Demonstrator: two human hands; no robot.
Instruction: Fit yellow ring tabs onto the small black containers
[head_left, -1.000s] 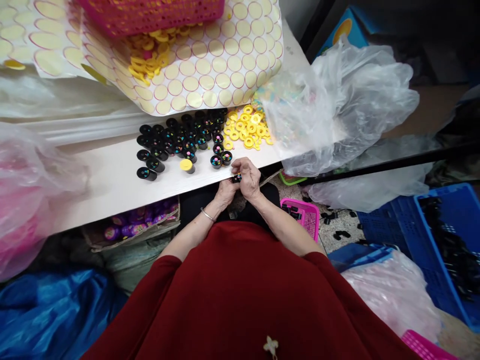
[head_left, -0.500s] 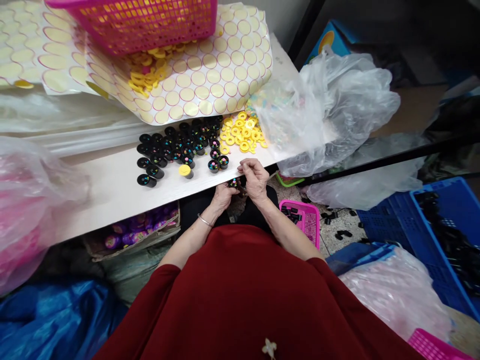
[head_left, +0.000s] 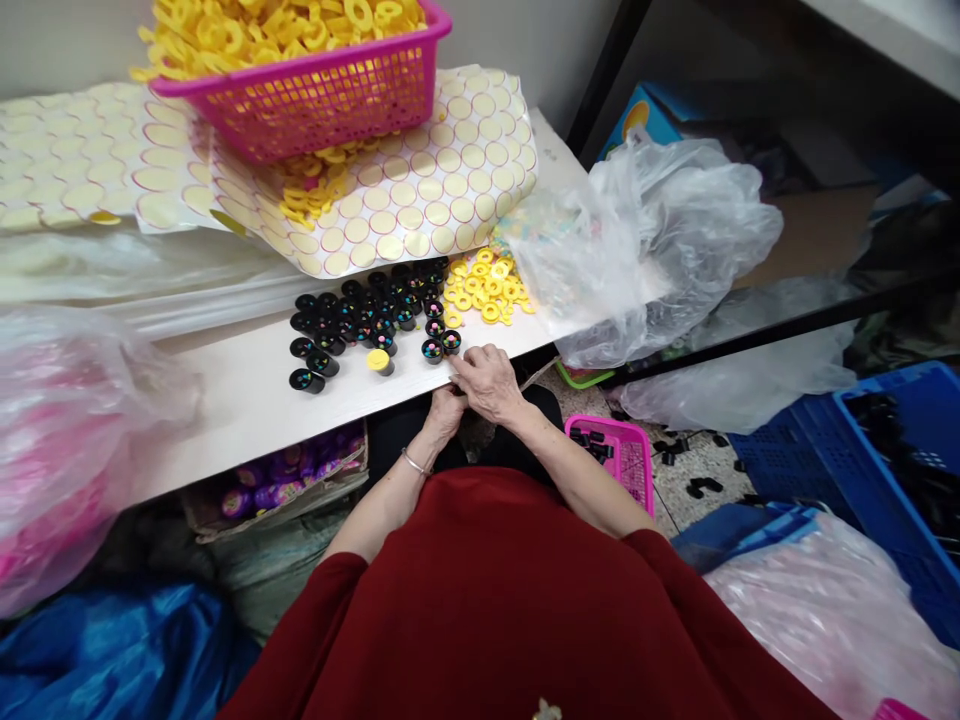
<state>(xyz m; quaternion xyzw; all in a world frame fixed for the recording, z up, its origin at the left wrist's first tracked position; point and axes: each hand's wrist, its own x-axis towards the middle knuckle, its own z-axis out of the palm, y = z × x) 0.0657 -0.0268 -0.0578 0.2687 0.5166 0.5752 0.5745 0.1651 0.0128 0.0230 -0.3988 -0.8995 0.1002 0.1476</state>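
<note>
My left hand (head_left: 447,412) is closed just below the front edge of the white shelf (head_left: 225,400). The small black cup with coloured beads seen in it earlier is now hidden behind my right hand (head_left: 489,384). My right hand lies over it with fingers bent together, and what they hold, if anything, is hidden. Right by its fingertips stand two bead-filled black cups (head_left: 433,350). Farther left on the shelf are several more black cups (head_left: 349,310), some tipped over, and one cup with a yellow lid (head_left: 378,361). Yellow rings (head_left: 487,288) lie heaped behind my right hand.
A pink basket of yellow pieces (head_left: 322,105) stands on sticker sheets (head_left: 405,215). Clear plastic bags (head_left: 675,230) cover the shelf's right end. Below are a pink basket (head_left: 634,460) with black parts, a blue crate (head_left: 892,470) and a box of purple items (head_left: 277,485).
My right hand has moved left and down over my left hand, covering the black cup. The camera view has tilted up, showing more of the yellow pieces in the basket.
</note>
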